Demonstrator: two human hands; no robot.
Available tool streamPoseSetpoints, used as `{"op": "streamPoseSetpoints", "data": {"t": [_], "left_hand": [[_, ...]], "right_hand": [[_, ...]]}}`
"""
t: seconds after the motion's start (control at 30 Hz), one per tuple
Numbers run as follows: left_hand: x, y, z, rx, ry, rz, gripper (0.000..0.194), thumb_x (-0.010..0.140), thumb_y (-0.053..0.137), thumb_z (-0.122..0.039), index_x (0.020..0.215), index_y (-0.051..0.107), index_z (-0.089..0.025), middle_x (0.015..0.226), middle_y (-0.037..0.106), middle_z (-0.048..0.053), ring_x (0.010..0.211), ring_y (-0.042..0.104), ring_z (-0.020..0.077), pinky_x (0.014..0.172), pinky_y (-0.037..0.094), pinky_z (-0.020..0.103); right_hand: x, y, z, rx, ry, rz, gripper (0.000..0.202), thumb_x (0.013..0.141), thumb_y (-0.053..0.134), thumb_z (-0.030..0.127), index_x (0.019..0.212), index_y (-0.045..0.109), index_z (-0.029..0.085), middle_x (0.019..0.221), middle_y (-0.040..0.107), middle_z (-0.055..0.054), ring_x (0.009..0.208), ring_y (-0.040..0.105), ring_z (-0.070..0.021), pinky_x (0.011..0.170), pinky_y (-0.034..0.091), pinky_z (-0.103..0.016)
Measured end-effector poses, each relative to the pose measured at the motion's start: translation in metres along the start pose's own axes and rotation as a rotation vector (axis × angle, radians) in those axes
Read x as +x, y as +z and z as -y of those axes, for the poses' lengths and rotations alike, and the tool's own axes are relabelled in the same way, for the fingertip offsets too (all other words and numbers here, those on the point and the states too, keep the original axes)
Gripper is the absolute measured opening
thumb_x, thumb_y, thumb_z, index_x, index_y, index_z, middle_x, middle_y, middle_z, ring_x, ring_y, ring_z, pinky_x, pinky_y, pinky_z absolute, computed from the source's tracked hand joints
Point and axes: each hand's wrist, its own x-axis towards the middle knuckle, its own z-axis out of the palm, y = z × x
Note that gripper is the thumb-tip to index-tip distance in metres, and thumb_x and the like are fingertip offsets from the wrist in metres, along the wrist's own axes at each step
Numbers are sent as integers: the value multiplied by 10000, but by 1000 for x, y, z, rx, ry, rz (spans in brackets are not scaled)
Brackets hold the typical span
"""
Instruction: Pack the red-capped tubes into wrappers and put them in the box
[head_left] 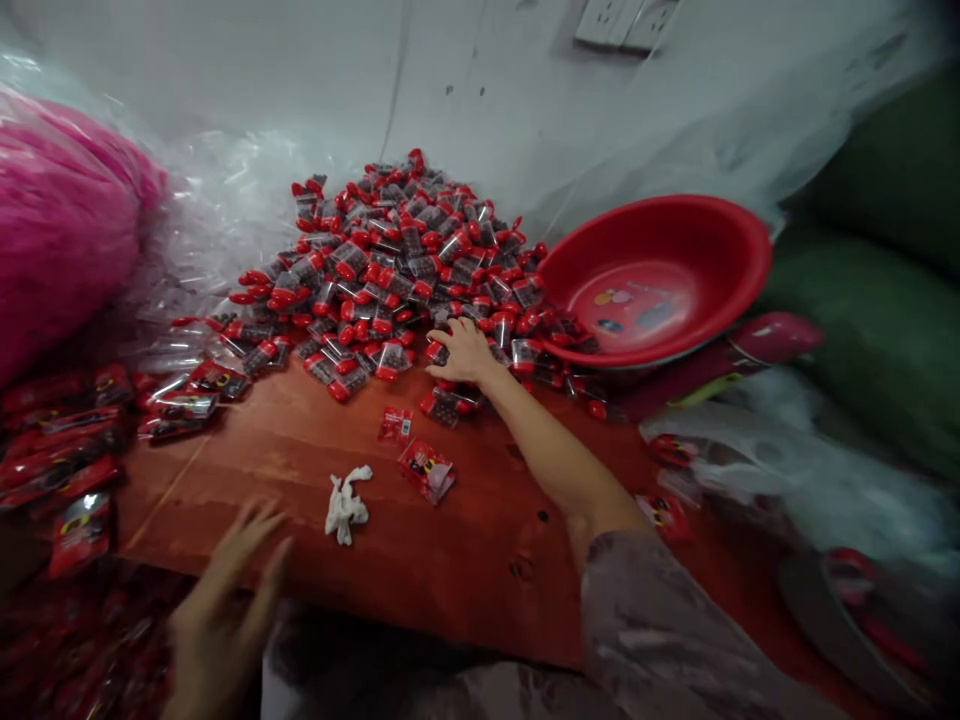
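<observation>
My right hand (463, 352) reaches over the front edge of a large pile of small clear containers with red ends (390, 270) and dark contents. Its fingers are apart, touching or just above the containers; no grip on one shows. My left hand (232, 600) hovers at the table's near edge, smeared by motion, fingers spread, with nothing seen in it. Between the hands lie a red printed packet (427, 470), a smaller red packet (394, 425) and a crumpled white scrap (347, 505).
A red basin (660, 290) leans tilted right of the pile. More red packets (60, 440) lie at the left, by a pink bundle in clear plastic (67, 220). Clear plastic bags (810, 470) lie at right. Behind stands a wall with sockets (626, 22).
</observation>
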Motion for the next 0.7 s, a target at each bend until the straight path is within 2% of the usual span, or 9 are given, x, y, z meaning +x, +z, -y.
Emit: {"op": "streamPoseSetpoints", "data": {"t": [0.07, 0.13, 0.2, 0.27, 0.37, 0.5, 0.63, 0.7], "left_hand": [[5, 45, -10, 160, 261, 212, 336, 784, 603, -273, 1118, 621, -298, 1244, 594, 26, 1234, 465, 265, 1044, 363, 425], [11, 90, -19, 322, 455, 317, 415, 828, 540, -298, 1239, 539, -243, 1311, 540, 68, 1288, 399, 263, 1052, 348, 441], [17, 126, -22, 488, 568, 412, 443, 852, 500, -306, 1282, 494, -203, 1368, 477, 95, 1325, 335, 280, 1069, 304, 480], [20, 149, -17, 634, 603, 456, 440, 854, 492, -297, 1279, 494, -181, 1382, 458, 106, 1326, 325, 303, 1064, 293, 505], [18, 157, -5, 752, 620, 470, 400, 876, 448, -269, 1265, 506, -196, 1380, 465, 83, 1316, 345, 292, 1067, 286, 493], [1, 146, 2, 784, 635, 453, 374, 905, 393, -269, 1251, 518, -203, 1374, 475, 65, 1316, 347, 270, 1070, 284, 460], [-17, 133, 3, 780, 626, 450, 377, 917, 369, -283, 1262, 506, -219, 1379, 470, 59, 1317, 346, 271, 1077, 252, 477], [-21, 129, 3, 755, 621, 458, 380, 919, 368, -295, 1266, 502, -219, 1375, 473, 65, 1319, 344, 268, 1083, 233, 484]], "right_hand": [[-20, 1, -5, 5, -19, 24, 723, 663, 658, 503, 1308, 467, 237, 1373, 359, -143, 1270, 245, -362, 979, 288, -538], [-43, 3, -10, 2, -42, 37, 730, 655, 669, 479, 1313, 465, 237, 1414, 328, -134, 1303, 209, -374, 988, 273, -568], [-66, 5, -13, 2, -74, 35, 708, 666, 663, 451, 1310, 474, 227, 1445, 302, -129, 1331, 178, -377, 994, 270, -580], [-88, 7, -16, 14, -112, 24, 655, 687, 642, 433, 1284, 505, 201, 1453, 303, -131, 1342, 180, -369, 998, 286, -567], [-116, 9, -19, 58, -152, -7, 583, 711, 615, 434, 1228, 552, 172, 1440, 336, -128, 1321, 257, -348, 1004, 314, -526], [-146, 10, -26, 107, -207, -35, 550, 720, 610, 432, 1195, 567, 157, 1433, 354, -126, 1322, 282, -331, 1025, 310, -495], [-169, 11, -38, 150, -272, -40, 536, 735, 604, 432, 1185, 568, 142, 1421, 374, -145, 1327, 294, -303, 1042, 302, -460], [-178, 11, -43, 155, -273, -31, 554, 743, 602, 449, 1206, 553, 148, 1426, 367, -151, 1327, 299, -304, 1047, 285, -487]]}}
